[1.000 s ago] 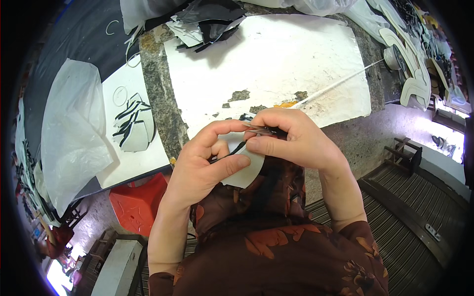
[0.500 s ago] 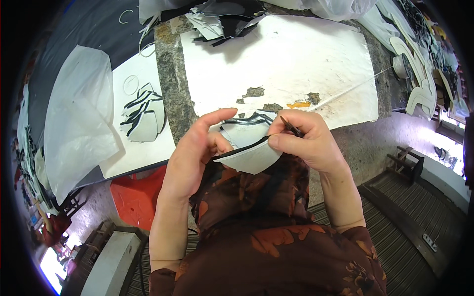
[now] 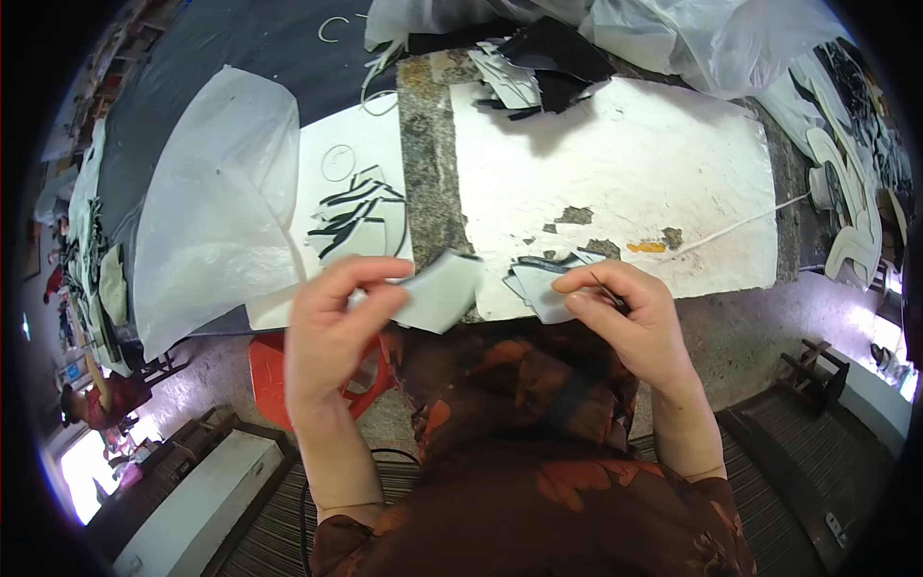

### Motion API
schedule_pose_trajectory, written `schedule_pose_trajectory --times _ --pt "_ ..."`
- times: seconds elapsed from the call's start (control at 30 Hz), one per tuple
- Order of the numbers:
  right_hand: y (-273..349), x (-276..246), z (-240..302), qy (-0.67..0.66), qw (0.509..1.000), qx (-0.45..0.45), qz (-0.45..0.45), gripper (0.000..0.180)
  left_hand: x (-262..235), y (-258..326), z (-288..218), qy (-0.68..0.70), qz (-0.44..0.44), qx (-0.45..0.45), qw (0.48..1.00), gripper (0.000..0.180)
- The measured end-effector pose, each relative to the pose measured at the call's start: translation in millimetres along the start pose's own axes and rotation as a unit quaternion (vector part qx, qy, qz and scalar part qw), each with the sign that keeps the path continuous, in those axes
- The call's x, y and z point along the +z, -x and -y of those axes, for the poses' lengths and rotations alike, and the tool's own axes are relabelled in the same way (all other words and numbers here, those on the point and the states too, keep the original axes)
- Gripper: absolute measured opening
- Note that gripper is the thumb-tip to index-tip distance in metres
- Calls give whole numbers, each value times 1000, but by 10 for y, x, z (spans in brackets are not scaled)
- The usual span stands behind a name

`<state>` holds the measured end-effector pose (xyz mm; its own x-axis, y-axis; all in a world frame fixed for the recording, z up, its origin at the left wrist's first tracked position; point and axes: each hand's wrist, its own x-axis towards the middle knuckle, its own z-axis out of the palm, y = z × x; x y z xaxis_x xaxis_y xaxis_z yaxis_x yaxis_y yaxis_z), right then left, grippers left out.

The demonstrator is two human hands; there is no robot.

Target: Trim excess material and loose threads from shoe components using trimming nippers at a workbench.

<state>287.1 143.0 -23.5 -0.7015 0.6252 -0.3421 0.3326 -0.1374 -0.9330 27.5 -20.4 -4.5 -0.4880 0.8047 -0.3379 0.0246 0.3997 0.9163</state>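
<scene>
My left hand (image 3: 341, 317) holds a pale grey, curved sheet piece (image 3: 440, 291) by its left side, between thumb and fingers. A dark strip shows along the upper edge of that piece, which hangs in the air over the table's near edge. In my right hand (image 3: 620, 313) a thin, dark, pointed tool (image 3: 611, 294) sticks out between the fingers; its kind is unclear. The thumb and forefinger of that hand are beside a small stack of similar pale pieces with black edges (image 3: 540, 287), at the near edge of the white sheet. Whether they touch the stack I cannot tell.
A stained white sheet (image 3: 615, 163) covers the stone table. More black-edged pieces (image 3: 361, 216) lie on a white board at left, beside a translucent plastic sheet (image 3: 216, 202). Black and white scraps (image 3: 548, 67) are piled at the back. A red stool (image 3: 271, 380) stands below left.
My hands have moved apart. The pale piece that was between both hands is now in my left hand alone, further left. The view has shifted, so the table appears further right.
</scene>
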Motion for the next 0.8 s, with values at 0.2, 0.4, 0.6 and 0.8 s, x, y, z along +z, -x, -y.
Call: schedule_pose_trajectory --times 0.2,0.4,0.6,0.8 --pt "20 -6 80 79 993 -79 34 12 -666 -214 96 -186 -92 0 978 21" --pt "22 54 112 110 974 -173 100 25 -360 -199 68 -216 -145 106 960 34" --pt "13 98 97 120 956 -219 152 31 575 -132 8 169 225 1 960 38" --pt "99 71 20 150 945 -250 149 29 770 -35 178 356 248 -184 882 22"
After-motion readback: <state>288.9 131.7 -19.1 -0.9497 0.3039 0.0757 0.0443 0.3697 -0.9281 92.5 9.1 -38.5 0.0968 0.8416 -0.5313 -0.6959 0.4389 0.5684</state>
